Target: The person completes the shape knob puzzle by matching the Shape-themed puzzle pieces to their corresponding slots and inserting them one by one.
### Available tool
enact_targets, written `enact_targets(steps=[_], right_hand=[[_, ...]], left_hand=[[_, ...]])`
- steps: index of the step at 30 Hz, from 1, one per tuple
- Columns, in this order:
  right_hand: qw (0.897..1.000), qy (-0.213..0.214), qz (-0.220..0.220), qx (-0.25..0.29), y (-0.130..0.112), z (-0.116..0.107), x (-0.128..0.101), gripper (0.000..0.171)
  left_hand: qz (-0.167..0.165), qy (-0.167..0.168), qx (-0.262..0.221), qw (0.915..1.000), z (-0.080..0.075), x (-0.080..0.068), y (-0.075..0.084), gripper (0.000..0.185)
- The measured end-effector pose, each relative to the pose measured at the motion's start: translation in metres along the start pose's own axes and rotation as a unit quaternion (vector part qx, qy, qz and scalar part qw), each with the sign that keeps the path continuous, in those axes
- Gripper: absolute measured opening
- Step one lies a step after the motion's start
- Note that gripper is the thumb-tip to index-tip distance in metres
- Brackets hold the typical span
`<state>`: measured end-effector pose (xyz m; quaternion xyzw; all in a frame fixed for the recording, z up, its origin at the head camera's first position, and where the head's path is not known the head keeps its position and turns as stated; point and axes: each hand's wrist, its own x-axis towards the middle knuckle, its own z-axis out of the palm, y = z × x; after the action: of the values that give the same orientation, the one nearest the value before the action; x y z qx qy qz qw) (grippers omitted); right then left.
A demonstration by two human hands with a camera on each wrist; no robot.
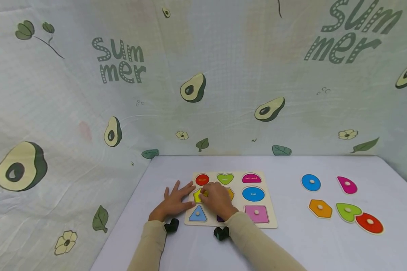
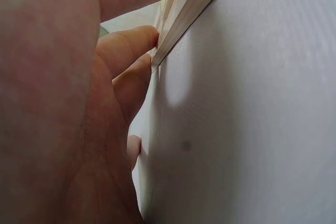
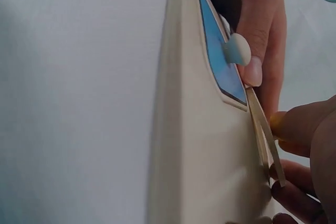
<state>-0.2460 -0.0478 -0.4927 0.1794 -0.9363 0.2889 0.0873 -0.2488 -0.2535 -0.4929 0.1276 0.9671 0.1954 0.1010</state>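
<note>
A thin flat piece (image 3: 268,132) is held in the grip of the right hand (image 1: 218,199), pinched between thumb and fingers. In the right wrist view its tilt is shown, one end raised from the shape board (image 1: 237,178) beside the blue triangle (image 1: 197,217); its face colour cannot be told there. In the head view, yellow is seen at the fingers, but the tilt is concealed by the hand.

The grip of the left hand (image 1: 176,201) is found wide, fingers spread, nothing grasped. By the left wrist view, contact of fingertips with the board's wooden side edge is confirmed; from the head, only nearness to that edge can be read. The left thumb is seen near the triangle's knob in the right wrist view.

The board is laid flat on the white counter (image 1: 190,256). A knobbed pink square (image 1: 262,218) is seated in it. To the right, well apart, five knobbed pieces are noted in the head view alone: blue (image 1: 311,183), magenta (image 1: 346,184), orange hexagon (image 1: 320,211), green heart (image 1: 344,214) and red (image 1: 369,226), the last two meeting at their edges.
</note>
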Motion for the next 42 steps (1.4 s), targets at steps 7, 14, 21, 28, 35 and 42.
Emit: enact_targets(steps=[7,14,21,28,35,42], right_hand=[[1.000,-0.007,-0.004,-0.026,-0.0022,0.0029,0.0001,0.020],[0.999,-0.005,-0.012,-0.035,-0.0060,0.0005,-0.0022,0.019],[0.999,0.001,-0.028,-0.046,-0.0051,0.0020,0.0001,0.020],[0.998,-0.006,-0.042,-0.035,-0.0041,0.0012,0.0033,0.022],[0.998,-0.012,-0.039,-0.039,-0.0039,0.0002,0.0031,0.022],[0.999,-0.015,-0.032,-0.029,-0.0027,0.0008,0.0011,0.021]], left_hand=[[-0.007,-0.003,0.001,1.0000,0.0017,0.0011,-0.0011,0.073],[0.003,-0.002,-0.008,1.0000,0.0024,-0.0006,-0.0017,0.073],[0.000,-0.001,-0.003,1.0000,0.0026,-0.0012,-0.0006,0.072],[0.000,-0.002,0.002,1.0000,0.0007,0.0007,0.0003,0.072],[0.006,0.000,-0.003,1.0000,0.0014,0.0022,-0.0014,0.072],[0.009,0.000,-0.010,0.9999,0.0015,0.0006,-0.0022,0.072]])
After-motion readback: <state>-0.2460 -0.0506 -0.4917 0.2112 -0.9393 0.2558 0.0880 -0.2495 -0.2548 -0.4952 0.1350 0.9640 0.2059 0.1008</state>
